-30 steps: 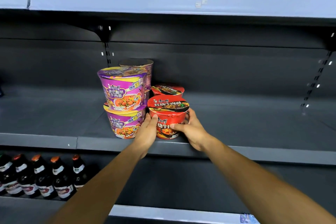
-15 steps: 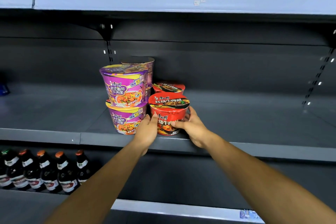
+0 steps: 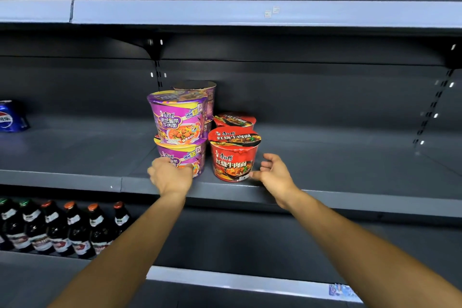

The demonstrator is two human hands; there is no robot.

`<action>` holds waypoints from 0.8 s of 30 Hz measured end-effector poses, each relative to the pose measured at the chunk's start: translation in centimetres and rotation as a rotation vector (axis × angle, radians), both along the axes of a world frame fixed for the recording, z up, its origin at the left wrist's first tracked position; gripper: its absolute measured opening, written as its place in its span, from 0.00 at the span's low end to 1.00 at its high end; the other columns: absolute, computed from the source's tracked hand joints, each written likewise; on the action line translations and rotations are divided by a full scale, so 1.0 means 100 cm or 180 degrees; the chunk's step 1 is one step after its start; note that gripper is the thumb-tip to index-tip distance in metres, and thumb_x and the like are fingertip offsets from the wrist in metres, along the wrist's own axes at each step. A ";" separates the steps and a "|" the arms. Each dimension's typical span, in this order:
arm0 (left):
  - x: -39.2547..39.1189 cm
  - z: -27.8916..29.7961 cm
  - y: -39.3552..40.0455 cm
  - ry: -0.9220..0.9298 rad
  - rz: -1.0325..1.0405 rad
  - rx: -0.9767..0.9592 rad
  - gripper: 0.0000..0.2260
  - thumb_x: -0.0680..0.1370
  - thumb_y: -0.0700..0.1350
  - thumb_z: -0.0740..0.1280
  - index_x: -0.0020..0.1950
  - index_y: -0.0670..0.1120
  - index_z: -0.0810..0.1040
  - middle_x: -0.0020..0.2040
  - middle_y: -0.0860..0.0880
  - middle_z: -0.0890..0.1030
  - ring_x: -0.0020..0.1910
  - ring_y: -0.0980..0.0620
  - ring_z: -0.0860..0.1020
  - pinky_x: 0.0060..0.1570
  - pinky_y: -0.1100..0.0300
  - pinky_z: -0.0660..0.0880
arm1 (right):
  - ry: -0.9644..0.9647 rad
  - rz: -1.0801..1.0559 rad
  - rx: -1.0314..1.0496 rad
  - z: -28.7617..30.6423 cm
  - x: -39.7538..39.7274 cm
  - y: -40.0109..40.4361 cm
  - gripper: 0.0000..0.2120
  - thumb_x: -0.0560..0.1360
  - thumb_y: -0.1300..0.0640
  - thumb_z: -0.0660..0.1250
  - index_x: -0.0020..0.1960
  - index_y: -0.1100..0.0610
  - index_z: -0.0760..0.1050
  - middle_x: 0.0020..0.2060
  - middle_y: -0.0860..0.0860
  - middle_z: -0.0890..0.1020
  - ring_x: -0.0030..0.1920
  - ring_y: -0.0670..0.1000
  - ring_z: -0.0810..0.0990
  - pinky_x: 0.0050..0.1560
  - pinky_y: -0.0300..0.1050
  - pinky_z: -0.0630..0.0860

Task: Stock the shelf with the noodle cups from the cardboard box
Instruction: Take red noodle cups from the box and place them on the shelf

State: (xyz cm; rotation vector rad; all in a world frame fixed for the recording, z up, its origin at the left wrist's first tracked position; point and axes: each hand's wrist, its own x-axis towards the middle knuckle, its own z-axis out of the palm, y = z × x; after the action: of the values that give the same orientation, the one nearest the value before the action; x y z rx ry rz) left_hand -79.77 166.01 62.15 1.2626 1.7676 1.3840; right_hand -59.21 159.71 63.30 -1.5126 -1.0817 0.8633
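Hands first: the left hand (image 3: 172,176) rests on the bottom purple noodle cup (image 3: 183,159), maybe steadying the stack. The right hand (image 3: 273,172) is open beside the red noodle cup (image 3: 233,155), holding nothing. Cups stand on the grey metal shelf (image 3: 350,182), front row neat.

A shop: dark metal shelving (image 3: 225,190) stocked with noodle cups (image 3: 233,155), bottled drinks (image 3: 57,227) and a cola pack (image 3: 11,116).

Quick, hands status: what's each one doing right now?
Left hand: fingers on the lower purple cup; grip cannot be told.
Right hand: open, beside the front red cup, holding nothing.
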 end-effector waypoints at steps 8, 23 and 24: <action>-0.029 -0.011 0.047 -0.0197 -0.0780 -0.0246 0.59 0.58 0.47 0.81 0.76 0.43 0.45 0.69 0.45 0.70 0.68 0.44 0.70 0.67 0.43 0.68 | -0.0484 -0.0097 0.0122 0.005 -0.013 -0.002 0.28 0.73 0.63 0.71 0.68 0.57 0.64 0.45 0.42 0.71 0.53 0.46 0.72 0.53 0.38 0.70; -0.018 -0.020 0.037 0.0674 -0.0427 0.0227 0.51 0.61 0.55 0.81 0.73 0.37 0.57 0.68 0.39 0.69 0.70 0.40 0.65 0.68 0.43 0.66 | -0.0472 -0.0065 -0.0180 -0.001 -0.017 -0.002 0.30 0.72 0.63 0.71 0.70 0.56 0.62 0.55 0.50 0.74 0.56 0.47 0.73 0.59 0.41 0.71; -0.018 -0.020 0.035 0.0689 -0.0433 0.0220 0.52 0.61 0.55 0.80 0.74 0.37 0.56 0.69 0.38 0.68 0.70 0.40 0.65 0.68 0.44 0.66 | -0.0469 -0.0059 -0.0193 -0.001 -0.017 -0.002 0.30 0.72 0.62 0.71 0.70 0.56 0.62 0.56 0.50 0.74 0.57 0.48 0.73 0.60 0.42 0.72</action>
State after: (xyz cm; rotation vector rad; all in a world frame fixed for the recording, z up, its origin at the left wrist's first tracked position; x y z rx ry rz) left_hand -81.59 169.51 60.20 1.5909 1.7483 1.2816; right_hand -60.89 159.55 63.19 -1.6553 -1.1550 0.7878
